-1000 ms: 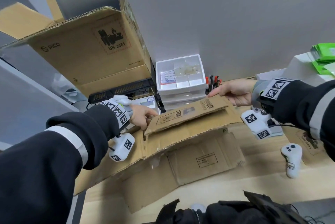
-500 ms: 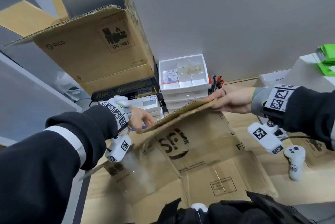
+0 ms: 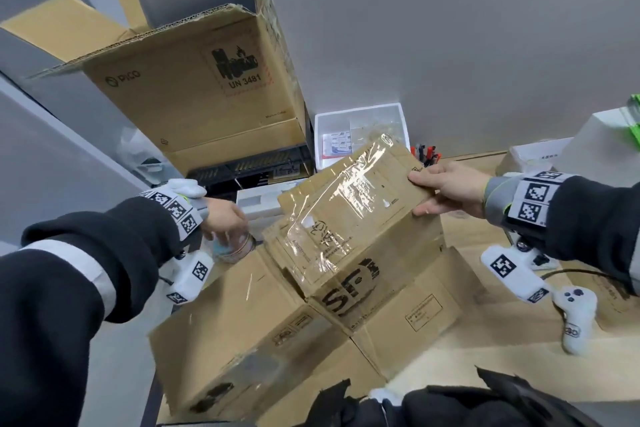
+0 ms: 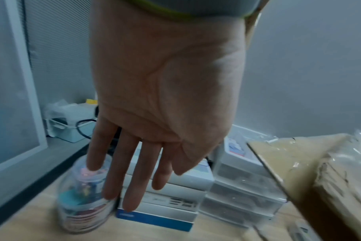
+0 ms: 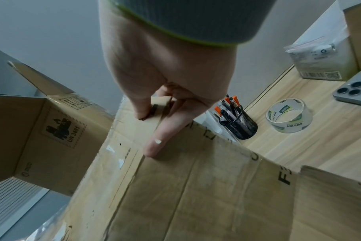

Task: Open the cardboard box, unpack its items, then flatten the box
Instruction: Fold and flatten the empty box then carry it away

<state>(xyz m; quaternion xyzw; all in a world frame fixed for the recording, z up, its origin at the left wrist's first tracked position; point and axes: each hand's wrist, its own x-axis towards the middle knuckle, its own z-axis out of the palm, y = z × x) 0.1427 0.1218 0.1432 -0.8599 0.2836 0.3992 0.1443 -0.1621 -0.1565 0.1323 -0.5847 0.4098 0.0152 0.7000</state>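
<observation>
The brown cardboard box [image 3: 349, 253], half collapsed with clear tape across its upper face, stands tilted on the wooden table [image 3: 467, 350]. My right hand [image 3: 427, 191] grips the box's top right edge, thumb on top and fingers underneath. In the right wrist view this hand [image 5: 155, 112] pinches the flap edge of the box [image 5: 196, 187], one finger stretched along it. My left hand [image 3: 225, 219] is off the box, to its left. Its straight fingers [image 4: 132, 179] hang open over a clear jar [image 4: 82, 195] with coloured contents; contact cannot be told.
A large open PICO carton [image 3: 194, 91] stands at the back left, a white drawer unit [image 3: 360, 122] behind the box. White boxes [image 4: 165, 203] lie beside the jar. To the right are a pen holder [image 5: 237, 124], tape roll [image 5: 289, 115], phone [image 5: 354, 91] and white controller [image 3: 575, 319].
The box went from lying nearly flat to tilted up with its taped face towards me. My left hand let go of it and moved left to the jar.
</observation>
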